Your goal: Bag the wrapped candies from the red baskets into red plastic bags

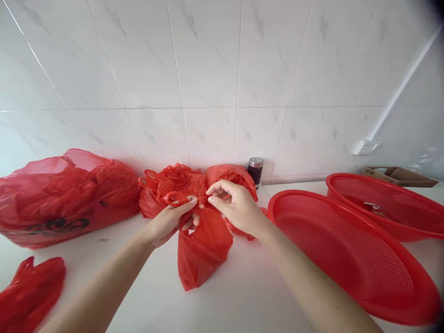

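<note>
On or just over the flat white tabletop is a tapered red thin-plastic bag. The left hand pinches its gathered neck; that hold should be firm. The right hand's thumb and forefinger nearly meet beside it, whether on plastic cannot be told; gentle tugs would suit.

Bright diffuse light, tiled wall greying rightward, wide-angle stretch at edges, dark right-hand corners

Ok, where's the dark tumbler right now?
In the head view, the dark tumbler stands slightly right of centre by the tiled wall, beside the right end of a stuffed red bag and beyond the right hand.
</note>
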### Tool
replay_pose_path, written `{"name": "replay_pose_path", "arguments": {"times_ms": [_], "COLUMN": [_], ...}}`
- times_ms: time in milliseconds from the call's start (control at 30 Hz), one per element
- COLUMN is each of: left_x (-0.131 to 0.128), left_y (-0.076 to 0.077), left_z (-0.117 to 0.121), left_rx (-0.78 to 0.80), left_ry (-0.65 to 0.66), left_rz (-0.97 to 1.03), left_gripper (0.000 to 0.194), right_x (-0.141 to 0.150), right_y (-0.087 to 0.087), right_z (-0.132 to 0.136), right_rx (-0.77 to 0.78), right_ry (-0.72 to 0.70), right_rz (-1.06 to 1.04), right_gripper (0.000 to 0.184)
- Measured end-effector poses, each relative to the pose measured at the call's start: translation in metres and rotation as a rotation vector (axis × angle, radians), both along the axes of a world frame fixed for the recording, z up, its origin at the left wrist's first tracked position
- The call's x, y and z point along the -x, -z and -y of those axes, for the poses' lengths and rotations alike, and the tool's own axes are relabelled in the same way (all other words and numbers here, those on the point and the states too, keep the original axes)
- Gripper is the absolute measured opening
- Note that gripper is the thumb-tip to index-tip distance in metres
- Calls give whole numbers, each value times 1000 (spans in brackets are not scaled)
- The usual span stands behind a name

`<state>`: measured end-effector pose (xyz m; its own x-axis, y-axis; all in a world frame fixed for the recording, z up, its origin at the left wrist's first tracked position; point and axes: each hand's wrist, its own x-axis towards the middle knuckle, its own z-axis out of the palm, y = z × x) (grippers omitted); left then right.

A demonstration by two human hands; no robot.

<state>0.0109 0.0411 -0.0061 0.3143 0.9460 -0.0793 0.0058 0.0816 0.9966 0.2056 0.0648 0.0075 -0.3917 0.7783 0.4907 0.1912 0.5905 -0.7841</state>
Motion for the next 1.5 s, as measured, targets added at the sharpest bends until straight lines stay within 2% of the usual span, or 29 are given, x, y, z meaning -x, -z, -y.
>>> {"name": "replay_pose_path", "arguments": {"times_ms": [133, 267, 300, 367, 400, 467, 533, 600, 667, 733, 800, 833, 900, 967, 1100, 1200, 1267, 1367, 1500], "left_x": [-5, -3, -1, 4, 6, 7, 6, 2, -2, -7, -10, -12, -13, -12, -5, 1, 2, 2, 19], "left_y": [-2, 0, 1, 1, 0, -3, -4, -1, 7, 17, 23, 25, 25, 25, 29, 34, 36, 41, 62], "left_z": [2, 0, -1, -1, -1, 0, 2, 3, 3, 1, 0, 0, 1, 3, 10, 16, 20, 26, 40], "left_rx": [-11, -6, -13, -40, -60, -109, -171, -254, -400, -588, -724, -761, -782, -798, -832, -822, -804, -707, -499], "left_ry": [29, 20, 24, 46, 59, 83, 110, 106, 5, -161, -265, -269, -227, -182, -124, -107, -99, -96, -144], "left_rz": [-4, 60, 74, 90, 80, 0, -152, -317, -489, -629, -688, -684, -646, -615, -608, -691, -746, -732, -733], "left_gripper": [31, 29, 28, 25, 22, 16, 12, 5, 14, 26, 30, 30, 29, 29, 41, 51, 48, 41, 41], "right_x": [7, 4, 1, -3, -4, -3, 4, 13, 22, 29, 32, 31, 28, 23, 17, 17, 19, 20, 3], "right_y": [9, 2, -1, -4, -4, 4, 20, 40, 58, 71, 75, 75, 72, 69, 71, 74, 76, 80, 94], "right_z": [1, 13, 18, 28, 31, 30, 22, 11, 3, -1, -1, 0, 2, 3, 9, 16, 21, 20, -2], "right_rx": [24, -75, -106, -110, -85, 18, 153, 243, 272, 293, 376, 430, 523, 551, 419, 205, 33, -144, -189], "right_ry": [5, 65, 27, -137, -211, -261, -209, -136, -65, -27, -84, -138, -255, -310, -235, -119, -7, 174, 390], "right_rz": [120, 15, -10, -23, -28, -64, -95, -106, -149, -239, -317, -340, -340, -300, -213, -116, 6, 176, 264], "right_gripper": [8, 8, 8, 6, 6, 18, 34, 37, 35, 32, 30, 30, 27, 19, 20, 20, 23, 24, 17]}}
